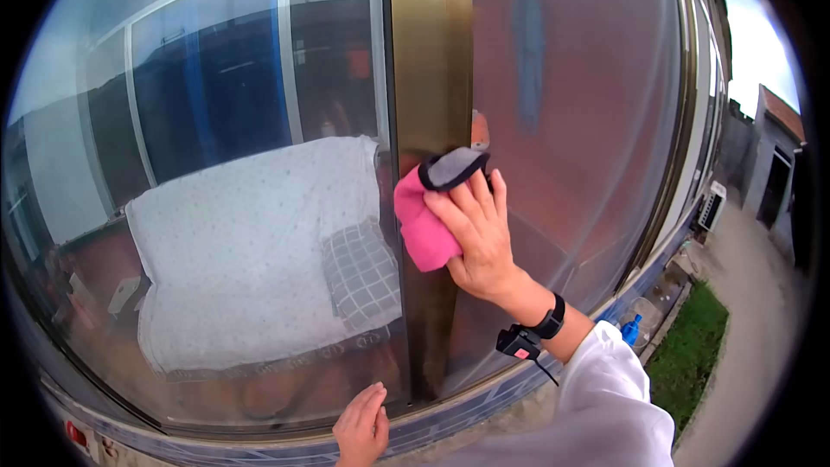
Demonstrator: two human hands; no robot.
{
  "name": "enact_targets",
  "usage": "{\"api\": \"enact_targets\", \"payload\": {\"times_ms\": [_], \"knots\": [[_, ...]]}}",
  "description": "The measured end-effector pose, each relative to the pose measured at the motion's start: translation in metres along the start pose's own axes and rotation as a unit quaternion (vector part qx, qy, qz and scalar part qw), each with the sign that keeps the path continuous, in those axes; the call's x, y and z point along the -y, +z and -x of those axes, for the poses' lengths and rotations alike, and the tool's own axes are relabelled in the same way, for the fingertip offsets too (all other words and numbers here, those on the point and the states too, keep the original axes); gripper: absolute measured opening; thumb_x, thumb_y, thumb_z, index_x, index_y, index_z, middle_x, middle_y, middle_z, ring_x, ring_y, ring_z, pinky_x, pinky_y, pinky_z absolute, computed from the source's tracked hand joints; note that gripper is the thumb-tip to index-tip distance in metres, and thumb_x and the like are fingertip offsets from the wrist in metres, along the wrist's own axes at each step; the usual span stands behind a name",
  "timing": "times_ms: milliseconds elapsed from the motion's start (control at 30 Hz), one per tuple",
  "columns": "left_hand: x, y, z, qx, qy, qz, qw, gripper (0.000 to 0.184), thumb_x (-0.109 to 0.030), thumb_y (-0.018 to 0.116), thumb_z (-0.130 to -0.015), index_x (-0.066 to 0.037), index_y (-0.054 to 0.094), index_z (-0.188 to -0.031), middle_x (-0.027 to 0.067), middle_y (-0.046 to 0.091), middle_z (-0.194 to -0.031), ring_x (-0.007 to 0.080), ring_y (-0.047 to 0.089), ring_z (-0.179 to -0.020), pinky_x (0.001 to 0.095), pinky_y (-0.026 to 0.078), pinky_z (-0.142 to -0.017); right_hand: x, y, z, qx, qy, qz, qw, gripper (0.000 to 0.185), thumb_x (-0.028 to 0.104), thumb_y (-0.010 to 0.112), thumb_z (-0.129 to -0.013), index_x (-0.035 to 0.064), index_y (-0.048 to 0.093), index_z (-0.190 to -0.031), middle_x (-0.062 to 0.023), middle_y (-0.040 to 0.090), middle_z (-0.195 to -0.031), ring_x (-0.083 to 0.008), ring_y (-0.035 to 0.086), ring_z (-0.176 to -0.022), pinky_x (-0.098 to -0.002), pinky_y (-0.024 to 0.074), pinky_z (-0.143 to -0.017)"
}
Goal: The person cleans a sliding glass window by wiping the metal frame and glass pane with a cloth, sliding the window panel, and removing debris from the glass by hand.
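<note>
A pink cloth [426, 229] with a grey, black-edged part is pressed by my right hand [484, 246] against the brown metal post [431, 60] between two window panes. The fingers of that hand lie over the cloth and point upward. A black band with a small device is on the wrist. My left hand [363, 428] is low in the view, near the bottom of the left glass pane [216, 398]; it holds nothing, and its fingers are slightly bent and apart from the cloth.
Behind the left pane is a sofa with a white cover [233, 251] and a checked cushion [361, 277]. Blue-tiled sill [285, 448] runs below. At right are a blue bottle [632, 329], grass [690, 355], a concrete path [752, 311] and an outdoor unit [711, 207].
</note>
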State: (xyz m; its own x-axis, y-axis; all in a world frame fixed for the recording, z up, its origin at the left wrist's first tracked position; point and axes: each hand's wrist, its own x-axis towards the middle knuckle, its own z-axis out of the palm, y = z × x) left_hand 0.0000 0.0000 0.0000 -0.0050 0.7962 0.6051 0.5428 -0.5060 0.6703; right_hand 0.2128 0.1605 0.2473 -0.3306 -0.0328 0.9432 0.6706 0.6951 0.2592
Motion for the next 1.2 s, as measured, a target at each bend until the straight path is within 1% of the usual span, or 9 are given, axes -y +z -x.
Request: {"api": "enact_targets", "payload": {"times_ms": [100, 300, 400, 567, 833, 900, 967, 1067, 1200], "knots": [[-0.03, -0.001, -0.044, -0.093, 0.163, -0.104, 0.977, 0.036, 0.0, 0.063, -0.069, -0.005, 0.064, -0.105, 0.012, 0.065, -0.11, 0.0318, 0.063, -0.1, 0.0378, 0.051, -0.084, -0.014, -0.01, -0.104, -0.088, -0.03, 0.017, 0.996, 0.057, 0.008, 0.056, -0.081, 0.01, 0.042, -0.136, -0.0173, 0.042, -0.14, -0.0363, 0.033, -0.133, -0.0575, 0.018, -0.107], [-0.058, 0.01, -0.105, -0.123, 0.299, -0.233, 0.917, 0.049, -0.012, 0.066, -0.074, -0.006, 0.058, -0.122, 0.0141, 0.051, -0.134, 0.0301, 0.046, -0.126, 0.0456, 0.034, -0.103, -0.005, -0.014, -0.159, -0.124, -0.035, 0.11, 0.986, 0.057, 0.014, 0.06, -0.082, 0.0105, 0.042, -0.136, -0.017, 0.039, -0.141, -0.0336, 0.034, -0.132, -0.0565, 0.0218, -0.106], [-0.06, 0.024, -0.115, -0.117, 0.315, -0.263, 0.904, 0.054, -0.016, 0.067, -0.076, -0.004, 0.053, -0.127, 0.0149, 0.047, -0.137, 0.0297, 0.043, -0.129, 0.0458, 0.031, -0.105, 0.032, -0.004, -0.077, -0.021, -0.06, 0.066, 0.996, 0.072, 0.007, 0.07, -0.067, 0.0128, 0.046, -0.135, -0.0207, 0.037, -0.141, -0.038, 0.032, -0.133, -0.0553, 0.0219, -0.107], [-0.041, 0.053, -0.12, -0.086, 0.331, -0.282, 0.897, 0.056, -0.025, 0.067, -0.08, -0.004, 0.051, -0.13, 0.0142, 0.045, -0.139, 0.0288, 0.04, -0.13, 0.0445, 0.029, -0.105, 0.035, -0.008, -0.032, 0.07, -0.063, 0.009, 0.995, 0.069, 0.007, 0.068, -0.069, 0.012, 0.046, -0.134, -0.021, 0.035, -0.142, -0.0395, 0.029, -0.135, -0.0545, 0.0221, -0.107], [-0.025, 0.085, -0.133, -0.137, 0.311, -0.424, 0.84, 0.058, -0.039, 0.059, -0.087, -0.008, 0.048, -0.134, 0.0096, 0.041, -0.143, 0.0257, 0.03, -0.138, 0.0457, 0.009, -0.114, -0.066, -0.018, -0.308, -0.165, -0.143, 0.11, 0.97, 0.05, 0.022, 0.052, -0.085, 0.0115, 0.042, -0.133, -0.0202, 0.041, -0.138, -0.0375, 0.036, -0.128, -0.0453, 0.031, -0.103], [-0.013, 0.095, -0.136, -0.155, 0.307, -0.428, 0.836, 0.059, -0.043, 0.056, -0.088, -0.01, 0.046, -0.136, 0.0088, 0.039, -0.145, 0.0253, 0.027, -0.139, 0.0466, 0.008, -0.114, -0.065, -0.041, -0.371, -0.106, -0.017, 0.058, 0.993, 0.05, 0.02, 0.053, -0.088, 0.0138, 0.042, -0.136, -0.015, 0.043, -0.139, -0.0356, 0.036, -0.131, -0.0407, 0.0311, -0.106], [-0.013, 0.096, -0.14, -0.164, 0.297, -0.455, 0.823, 0.062, -0.047, 0.054, -0.089, -0.01, 0.045, -0.137, 0.0079, 0.036, -0.147, 0.0253, 0.025, -0.14, 0.0469, 0.008, -0.114, -0.08, -0.048, -0.431, -0.147, -0.064, 0.033, 0.987, 0.039, 0.022, 0.047, -0.082, 0.0089, 0.054, -0.119, -0.0209, 0.051, -0.128, -0.0345, 0.045, -0.122, -0.0396, 0.0379, -0.1], [-0.026, 0.089, -0.138, -0.174, 0.32, -0.396, 0.843, 0.049, -0.034, 0.053, -0.094, -0.005, 0.048, -0.133, 0.0126, 0.043, -0.141, 0.0249, 0.037, -0.133, 0.0417, 0.025, -0.11, -0.089, -0.05, -0.474, -0.17, -0.022, 0.025, 0.985, 0.03, 0.019, 0.047, -0.082, 0.0117, 0.058, -0.108, -0.0195, 0.061, -0.112, -0.0392, 0.054, -0.108, -0.0449, 0.0434, -0.092], [-0.012, 0.09, -0.136, -0.163, 0.316, -0.455, 0.816, 0.064, -0.047, 0.055, -0.088, -0.01, 0.043, -0.139, 0.0072, 0.035, -0.148, 0.0247, 0.025, -0.14, 0.0467, 0.009, -0.114, -0.093, -0.05, -0.45, -0.145, -0.109, 0.003, 0.983, 0.034, 0.017, 0.049, -0.081, 0.0109, 0.058, -0.114, -0.0194, 0.061, -0.111, -0.0361, 0.055, -0.108, -0.0406, 0.0437, -0.091]]}}
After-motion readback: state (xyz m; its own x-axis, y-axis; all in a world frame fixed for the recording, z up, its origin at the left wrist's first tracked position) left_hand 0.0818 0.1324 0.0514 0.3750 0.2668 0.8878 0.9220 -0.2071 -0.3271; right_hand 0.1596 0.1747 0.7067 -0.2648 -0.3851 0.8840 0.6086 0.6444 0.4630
